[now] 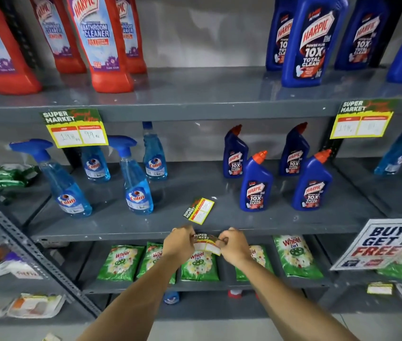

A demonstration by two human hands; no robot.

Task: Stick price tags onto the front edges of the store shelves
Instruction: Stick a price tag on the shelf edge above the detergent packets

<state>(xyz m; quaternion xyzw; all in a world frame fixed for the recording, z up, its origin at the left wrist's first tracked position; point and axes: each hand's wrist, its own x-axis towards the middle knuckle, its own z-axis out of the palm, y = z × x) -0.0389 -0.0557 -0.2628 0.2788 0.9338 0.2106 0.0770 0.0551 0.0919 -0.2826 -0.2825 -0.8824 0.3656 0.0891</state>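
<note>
Grey steel shelving fills the view, its tiers stocked with red and blue cleaner bottles above, blue spray bottles (133, 178) and small blue Harpic bottles (256, 183) on the middle shelf (121, 225), and green detergent packets (121, 263) below. Two price tags already hang from the upper shelf edge, one at left (76, 129) and one at right (362, 120). Both hands meet at the front edge of the middle shelf: the left hand (179, 243) and the right hand (234, 244) each pinch a side of a price tag (206, 244), fingers closed on it, holding it at the lip, though whether it already touches the metal is hard to tell. A spare tag (199, 210) lies flat on the shelf just behind the hands, between the spray bottles and the Harpic bottles. The tag looks like thin printed card or paper: very light, easily bent or creased, and liable to curl or stick crooked if its adhesive catches early. It seems best held by the side edges, as now, keeping the top band taut and level, then pressed along that top strip against the shelf edge so the yellow price panel hangs free below. The spare tag would need a fingernail under one edge to lift it.
</note>
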